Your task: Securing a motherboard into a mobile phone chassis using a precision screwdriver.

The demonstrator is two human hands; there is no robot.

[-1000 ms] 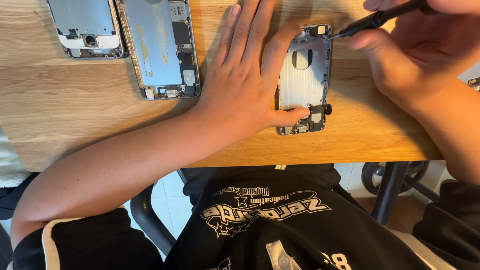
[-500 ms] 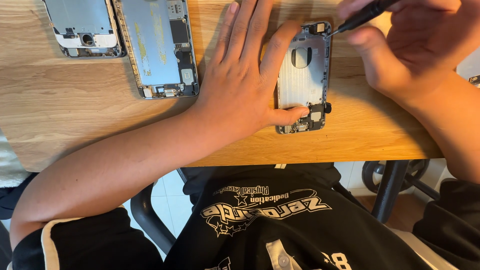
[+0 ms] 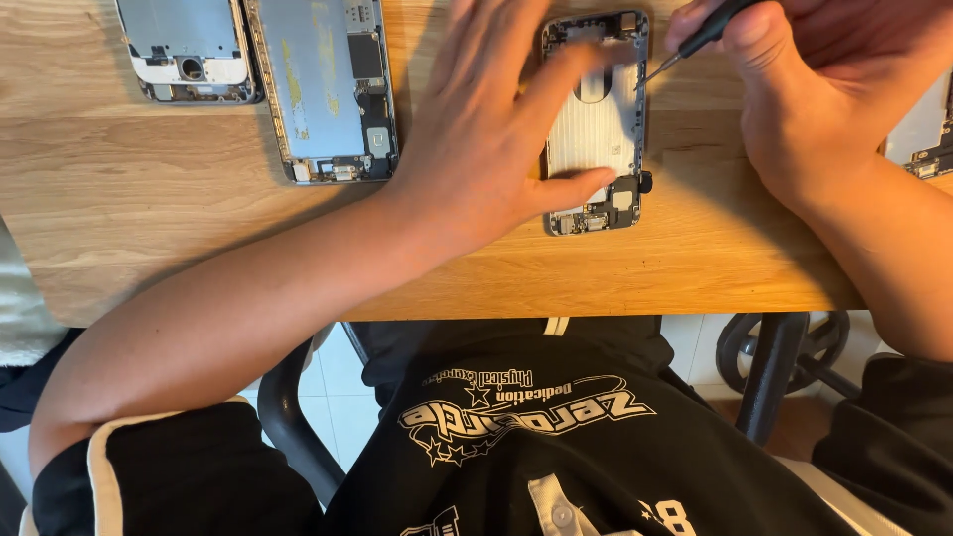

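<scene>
The phone shell lies open on the worktop, already stripped. Left hand presses it, fingers spread; right hand grips a screwdriver at its edge. Screws seemingly remain.

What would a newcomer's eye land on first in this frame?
Probably the opened phone shell at the top centre of the wooden table, pinned flat by the left hand. The right hand points a thin dark screwdriver at its upper right edge. Two more stripped phone parts lie at the upper left.
</scene>
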